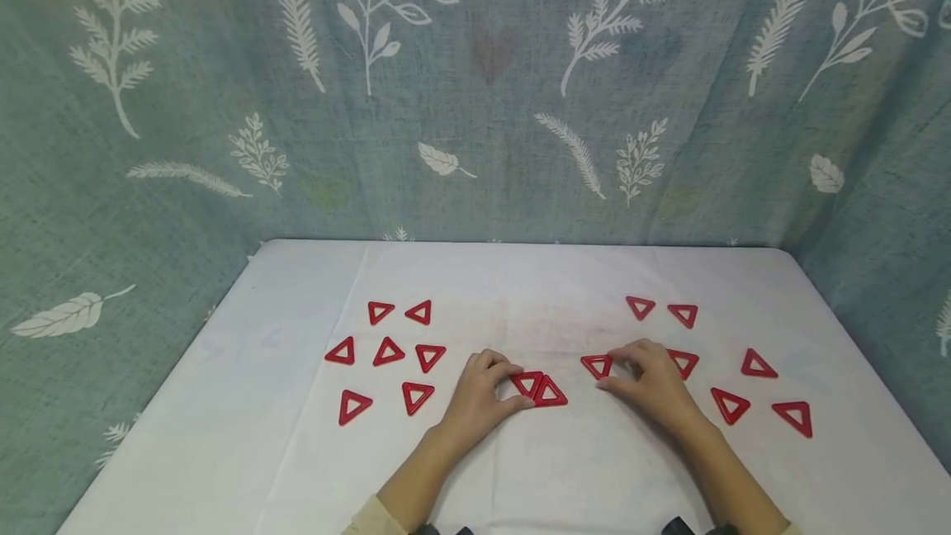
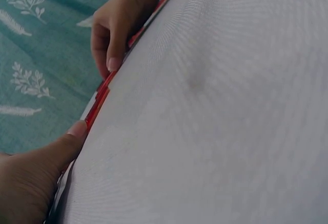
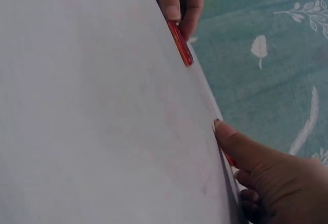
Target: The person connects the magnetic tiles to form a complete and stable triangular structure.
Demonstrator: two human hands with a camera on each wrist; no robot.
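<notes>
Near the middle of the white table, my left hand (image 1: pixel 483 396) holds a red hollow triangle tile (image 1: pixel 527 374) between its thumb and fingers. A second red triangle tile (image 1: pixel 551 403) lies flat against that one's right side. My right hand (image 1: pixel 654 382) pinches a third red triangle tile (image 1: pixel 596 357) by its right side, a short gap away from the joined pair. In the left wrist view my left thumb touches the tiles' edge (image 2: pixel 96 107), seen nearly side-on. The right wrist view shows my right thumb (image 3: pixel 228 131) on its tile, mostly hidden.
Several loose red triangles lie on the left, among them one triangle (image 1: pixel 390 360). More are scattered on the right, including one triangle (image 1: pixel 759 371); another triangle (image 1: pixel 685 364) sits just behind my right hand. A green leaf-patterned curtain (image 1: pixel 490 155) surrounds the table (image 1: pixel 223 452).
</notes>
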